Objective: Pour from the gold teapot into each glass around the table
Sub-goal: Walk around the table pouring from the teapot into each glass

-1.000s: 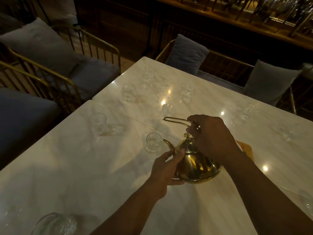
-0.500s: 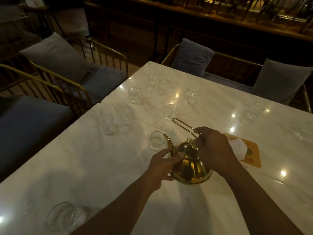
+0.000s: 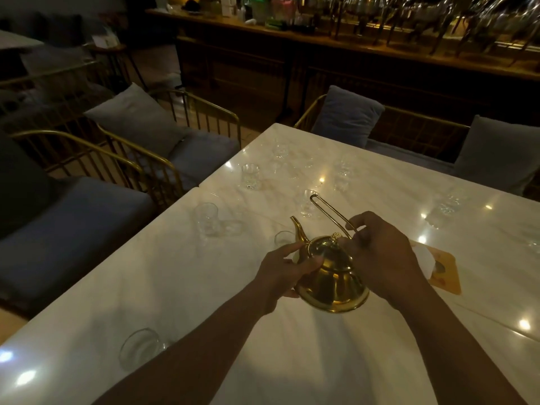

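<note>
The gold teapot is held above the white marble table, its spout pointing up and to the left. My right hand grips its thin wire handle. My left hand is pressed against the pot's left side below the spout. A clear glass stands just behind the spout, partly hidden by it. More clear glasses stand around: one to the left, one farther back, one behind the handle, one near the front left edge, and several fainter ones at the far end.
An orange coaster with a white napkin lies right of my right hand. Gold-framed chairs with grey cushions line the table's left and far sides. A dark wooden counter runs along the back.
The teapot has tipped back towards upright, so the spout now points up rather than down at the nearest glass. The view has tilted up, showing more of the room.
</note>
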The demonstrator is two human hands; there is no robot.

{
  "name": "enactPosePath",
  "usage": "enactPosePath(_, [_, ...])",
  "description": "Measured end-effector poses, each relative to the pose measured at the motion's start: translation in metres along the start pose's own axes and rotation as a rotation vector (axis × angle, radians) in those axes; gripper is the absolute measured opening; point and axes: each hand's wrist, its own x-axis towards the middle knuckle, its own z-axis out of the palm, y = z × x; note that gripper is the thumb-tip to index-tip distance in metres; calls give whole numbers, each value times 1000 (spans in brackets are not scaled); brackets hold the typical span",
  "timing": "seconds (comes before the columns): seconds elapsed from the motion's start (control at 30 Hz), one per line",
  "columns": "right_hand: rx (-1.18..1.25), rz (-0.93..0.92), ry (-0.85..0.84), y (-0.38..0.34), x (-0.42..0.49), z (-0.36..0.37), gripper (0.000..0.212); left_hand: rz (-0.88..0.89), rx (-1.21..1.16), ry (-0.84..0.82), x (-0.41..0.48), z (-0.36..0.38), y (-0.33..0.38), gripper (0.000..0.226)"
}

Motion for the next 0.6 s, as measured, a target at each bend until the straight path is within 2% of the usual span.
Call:
enactPosePath(0.13, [-15, -48, 48, -30, -3, 17, 21, 45, -19, -18, -1, -35, 6, 47])
enactPosePath(0.37, [-4, -1, 162, -83, 0, 82, 25, 46, -35, -54, 15, -120, 0, 69])
enactPosePath(0.6, [38, 44, 198, -125, 10, 150, 28, -9, -21, -66, 30, -204, 3, 65])
